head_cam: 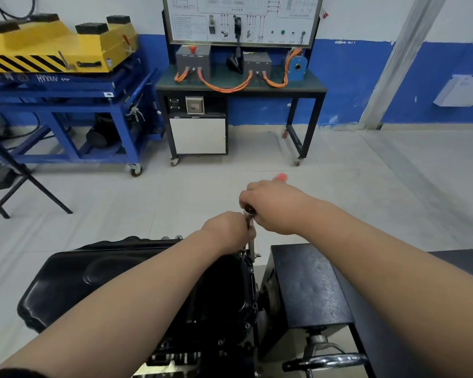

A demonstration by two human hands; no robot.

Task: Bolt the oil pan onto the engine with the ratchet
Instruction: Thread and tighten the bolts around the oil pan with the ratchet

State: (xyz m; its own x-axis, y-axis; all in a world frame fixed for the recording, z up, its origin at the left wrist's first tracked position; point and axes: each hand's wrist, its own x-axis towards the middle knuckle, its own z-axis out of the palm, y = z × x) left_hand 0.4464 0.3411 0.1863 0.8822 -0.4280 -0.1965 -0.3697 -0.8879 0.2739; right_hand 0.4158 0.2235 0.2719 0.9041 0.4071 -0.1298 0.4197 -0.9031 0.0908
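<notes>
A black oil pan (99, 271) lies on top of the engine (216, 323), which is mounted upside down on a stand. A ratchet with a long metal extension (251, 241) stands upright at the pan's far right edge. My left hand (227, 230) grips the extension shaft just below the ratchet head (249, 211). My right hand (273, 205) holds the ratchet's handle, whose orange end (281, 177) pokes out beyond my knuckles. The bolt under the socket is hidden.
A black stand box (309, 285) sits right of the engine, with a chrome crank handle (325, 360) below it. Across the tiled floor stand a dark training bench (241, 88) with orange cables and a blue frame cart (66, 105) carrying a yellow block.
</notes>
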